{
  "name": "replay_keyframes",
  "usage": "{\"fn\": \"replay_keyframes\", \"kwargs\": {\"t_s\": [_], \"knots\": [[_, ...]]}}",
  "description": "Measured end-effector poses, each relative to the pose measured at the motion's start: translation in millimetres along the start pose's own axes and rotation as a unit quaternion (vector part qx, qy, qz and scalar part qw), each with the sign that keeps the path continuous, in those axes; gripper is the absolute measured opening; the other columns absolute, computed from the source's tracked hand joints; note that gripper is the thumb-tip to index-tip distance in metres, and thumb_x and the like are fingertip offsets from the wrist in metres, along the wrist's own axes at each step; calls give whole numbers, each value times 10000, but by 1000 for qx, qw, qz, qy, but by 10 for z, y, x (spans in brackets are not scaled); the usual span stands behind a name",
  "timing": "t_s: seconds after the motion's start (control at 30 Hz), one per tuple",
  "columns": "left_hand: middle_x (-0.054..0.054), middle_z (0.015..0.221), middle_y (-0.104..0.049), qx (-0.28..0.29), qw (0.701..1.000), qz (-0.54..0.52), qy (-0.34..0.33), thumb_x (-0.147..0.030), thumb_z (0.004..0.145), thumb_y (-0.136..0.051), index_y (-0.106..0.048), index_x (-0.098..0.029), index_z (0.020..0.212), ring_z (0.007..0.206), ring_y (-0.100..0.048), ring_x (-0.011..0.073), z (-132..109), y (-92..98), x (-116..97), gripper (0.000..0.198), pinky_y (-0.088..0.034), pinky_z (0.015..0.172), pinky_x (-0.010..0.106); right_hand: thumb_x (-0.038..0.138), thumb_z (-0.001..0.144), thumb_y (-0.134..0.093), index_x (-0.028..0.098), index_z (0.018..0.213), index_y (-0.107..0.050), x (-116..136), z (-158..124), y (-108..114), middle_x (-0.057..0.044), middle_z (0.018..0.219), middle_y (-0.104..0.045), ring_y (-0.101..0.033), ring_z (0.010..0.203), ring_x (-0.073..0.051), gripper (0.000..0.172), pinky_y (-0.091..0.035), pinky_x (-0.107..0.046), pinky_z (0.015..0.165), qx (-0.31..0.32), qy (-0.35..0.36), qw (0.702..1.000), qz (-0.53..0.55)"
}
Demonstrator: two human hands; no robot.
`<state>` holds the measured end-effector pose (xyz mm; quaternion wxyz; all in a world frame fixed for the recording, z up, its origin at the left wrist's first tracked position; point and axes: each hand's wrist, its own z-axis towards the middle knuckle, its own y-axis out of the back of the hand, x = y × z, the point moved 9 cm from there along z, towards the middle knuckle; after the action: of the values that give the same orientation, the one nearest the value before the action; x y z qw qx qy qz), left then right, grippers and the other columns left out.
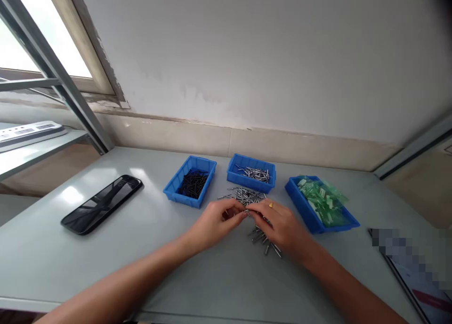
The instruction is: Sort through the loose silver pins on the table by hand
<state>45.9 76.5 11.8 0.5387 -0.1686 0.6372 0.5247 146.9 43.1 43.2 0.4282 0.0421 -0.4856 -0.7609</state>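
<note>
My left hand [219, 219] and my right hand [277, 220] meet at the fingertips over the table, both closed in a pinch. A small silver metal pin [246, 212] shows between the fingertips; its far end is hidden by the fingers. Right behind my hands lies a loose heap of silver metal pins [243, 194], rivet-like in shape. More silver pins [265, 241] lie spread under and in front of my right hand, which wears a gold ring. A blue tray [251, 186] just beyond the heap holds thinner silver pins [257, 174].
To the left stands a blue tray [181, 199] with black pins [193, 183]. Another blue tray [319, 229] at the right holds green-and-clear plastic packets [323, 201]. A glossy black oblong object [102, 204] lies farther left. A partly blurred flat panel [406, 267] is at the right edge.
</note>
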Motion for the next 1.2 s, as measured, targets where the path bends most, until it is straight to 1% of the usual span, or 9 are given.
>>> {"fn": "replay_keyframes", "kwargs": {"t_s": [0.3, 0.4, 0.5, 0.6, 0.67, 0.73, 0.9, 1.03, 1.2], "knots": [[33, 850, -643, -65, 997, -3, -29, -315, 841, -539, -634, -167, 902, 780, -585, 148, -7, 138, -54, 187, -472, 656, 241, 240, 922, -416, 204, 928, -575, -58, -1, -6, -28, 778, -655, -602, 717, -156, 163, -457, -284, 663, -7, -33, 999, -16], [44, 888, -642, -51, 997, -46, -24, -298, 845, -531, -617, -157, 892, 835, -588, 157, -14, 103, -59, 172, -491, 694, 251, 240, 922, -413, 191, 884, -576, 26, 0, -84, -35, 769, -656, -601, 710, -158, 174, -451, -280, 641, 26, 4, 1000, -15], [54, 870, -641, -20, 991, -130, 3, -313, 861, -504, -564, -143, 892, 785, -592, 152, -6, 41, -20, 183, -500, 651, 252, 230, 919, -413, 188, 857, -579, 105, -11, -130, -30, 730, -650, -590, 669, -154, 182, -440, -278, 613, 49, 42, 998, -23], [31, 774, -617, -12, 987, -158, 21, -330, 854, -515, -533, -142, 887, 688, -571, 131, 13, 36, 24, 192, -479, 599, 238, 203, 903, -430, 197, 926, -568, 75, -14, -32, -23, 748, -657, -593, 659, -144, 140, -448, -273, 622, 7, 23, 1000, -16], [21, 751, -606, -17, 992, -123, 22, -328, 843, -533, -553, -141, 866, 667, -552, 122, 25, 52, 41, 190, -462, 610, 236, 200, 894, -445, 202, 994, -548, 44, -16, 49, -23, 773, -660, -601, 668, -141, 143, -461, -268, 626, -26, 6, 1000, -9], [17, 744, -605, -9, 996, -86, 18, -328, 839, -536, -577, -140, 843, 659, -539, 119, 30, 39, 47, 192, -447, 609, 234, 200, 893, -446, 203, 1064, -524, 42, -14, 78, -29, 811, -663, -610, 699, -144, 188, -472, -271, 642, -33, 6, 999, -9], [22, 783, -632, -3, 998, -62, 6, -313, 836, -535, -610, -145, 836, 717, -558, 139, 22, 16, 22, 184, -453, 649, 243, 193, 910, -414, 204, 1004, -553, 75, -4, 24, -23, 782, -658, -583, 681, -151, 168, -457, -283, 633, -4, 30, 999, -31], [26, 817, -642, -24, 998, -60, 9, -335, 830, -548, -616, -149, 858, 744, -571, 148, 22, 57, 17, 200, -468, 678, 254, 192, 901, -432, 190, 1022, -554, 33, -9, 8, -25, 793, -663, -585, 697, -156, 172, -453, -286, 638, 0, 10, 1000, -30], [36, 831, -629, -43, 995, -84, 12, -323, 836, -541, -598, -148, 851, 764, -576, 148, 26, 86, 15, 185, -480, 640, 243, 182, 888, -436, 183, 1033, -560, 91, -20, -113, -33, 771, -661, -603, 709, -170, 192, -459, -292, 628, 66, 32, 997, -19]]}}
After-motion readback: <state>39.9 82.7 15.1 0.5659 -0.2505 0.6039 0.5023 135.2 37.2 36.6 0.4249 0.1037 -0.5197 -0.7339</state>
